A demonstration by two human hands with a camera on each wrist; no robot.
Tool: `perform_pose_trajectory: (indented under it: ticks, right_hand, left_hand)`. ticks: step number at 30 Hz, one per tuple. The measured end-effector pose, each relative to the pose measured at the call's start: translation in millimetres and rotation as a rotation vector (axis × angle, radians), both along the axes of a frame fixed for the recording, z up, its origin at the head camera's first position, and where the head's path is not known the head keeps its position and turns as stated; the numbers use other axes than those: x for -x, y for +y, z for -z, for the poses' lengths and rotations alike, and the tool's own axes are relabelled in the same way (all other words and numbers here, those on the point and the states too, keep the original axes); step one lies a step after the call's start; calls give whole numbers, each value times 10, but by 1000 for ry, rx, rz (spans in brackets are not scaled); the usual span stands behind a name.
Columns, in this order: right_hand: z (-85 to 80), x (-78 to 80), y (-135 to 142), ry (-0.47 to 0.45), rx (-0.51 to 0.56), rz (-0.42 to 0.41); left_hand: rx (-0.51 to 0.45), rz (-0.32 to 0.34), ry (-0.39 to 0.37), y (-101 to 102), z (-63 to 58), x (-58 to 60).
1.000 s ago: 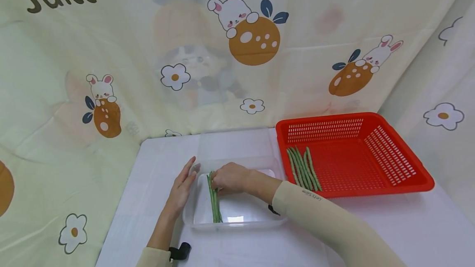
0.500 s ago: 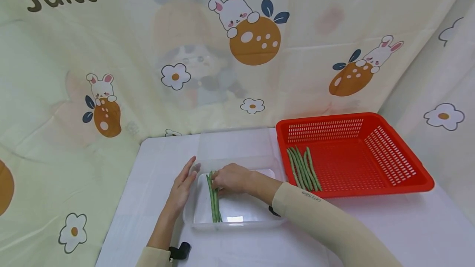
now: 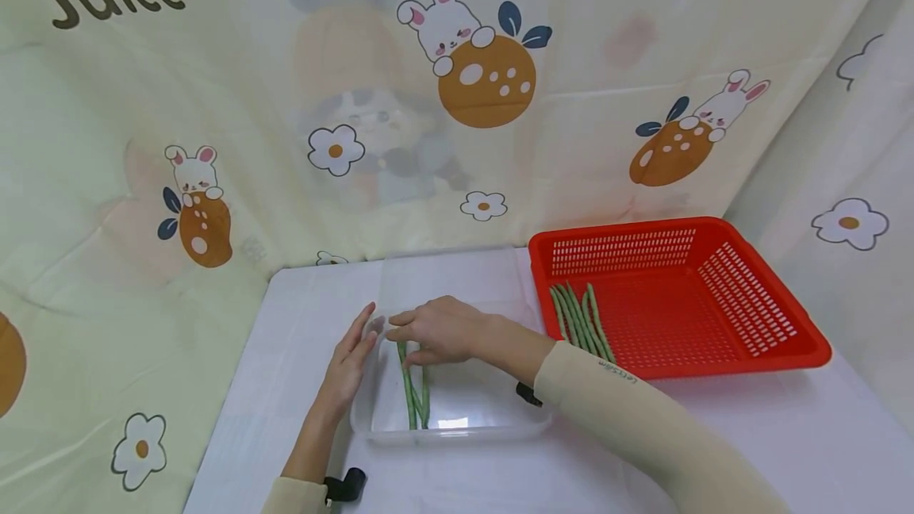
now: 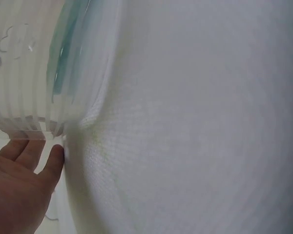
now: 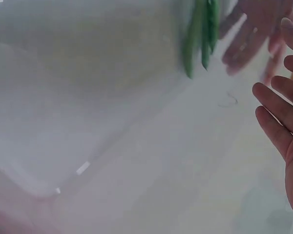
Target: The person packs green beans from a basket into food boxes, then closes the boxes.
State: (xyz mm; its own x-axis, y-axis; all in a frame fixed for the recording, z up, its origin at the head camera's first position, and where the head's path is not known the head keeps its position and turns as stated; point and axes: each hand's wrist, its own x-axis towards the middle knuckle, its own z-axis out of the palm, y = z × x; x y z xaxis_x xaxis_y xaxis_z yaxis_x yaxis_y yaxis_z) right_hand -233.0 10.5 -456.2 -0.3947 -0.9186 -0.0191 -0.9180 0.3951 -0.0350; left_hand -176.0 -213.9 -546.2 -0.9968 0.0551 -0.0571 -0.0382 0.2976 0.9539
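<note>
Several green beans [image 3: 410, 391] lie lengthwise near the left side of a clear plastic container [image 3: 457, 436], and they also show as green beans [image 5: 200, 41] in the right wrist view. Over their far ends hovers my right hand [image 3: 444, 330], fingers extended and holding nothing; in its own wrist view the right hand [image 5: 289, 114] has its fingers spread apart. My left hand [image 3: 346, 365] rests against the container's left wall with straight fingers. From the left wrist, the left hand [image 4: 24, 180] appears beside the container [image 4: 24, 87].
To the right stands a red plastic basket [image 3: 657, 331] with several more green beans [image 3: 581, 322] along its left side. A white cloth covers the table [image 3: 307, 300], and a printed curtain [image 3: 400, 220] hangs behind it.
My right hand has let go of the green beans, risen slightly and straightened its fingers. The beans in the container have spread a little apart. The left hand stays in place.
</note>
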Motion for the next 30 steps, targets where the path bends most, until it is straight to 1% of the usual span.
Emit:
perform_pose_trajectory:
  ticks: [5, 13, 20, 22, 27, 30]
  right_hand:
    - [-167, 9, 130, 6, -1, 23]
    - [-296, 79, 443, 4, 16, 69]
    - [-435, 183, 757, 6, 47, 96]
    - [-451, 217, 853, 5, 49, 109]
    - [-420, 298, 1086, 6, 60, 151]
    - [-411, 326, 1220, -4, 64, 193]
  left_hand:
    - [0, -3, -5, -3, 8, -1]
    - [-24, 0, 1, 5, 6, -12]
    - [-27, 4, 9, 7, -12, -19]
    - [-23, 3, 10, 4, -17, -17]
    - [-20, 0, 9, 4, -21, -15]
    - [-25, 3, 4, 6, -19, -15]
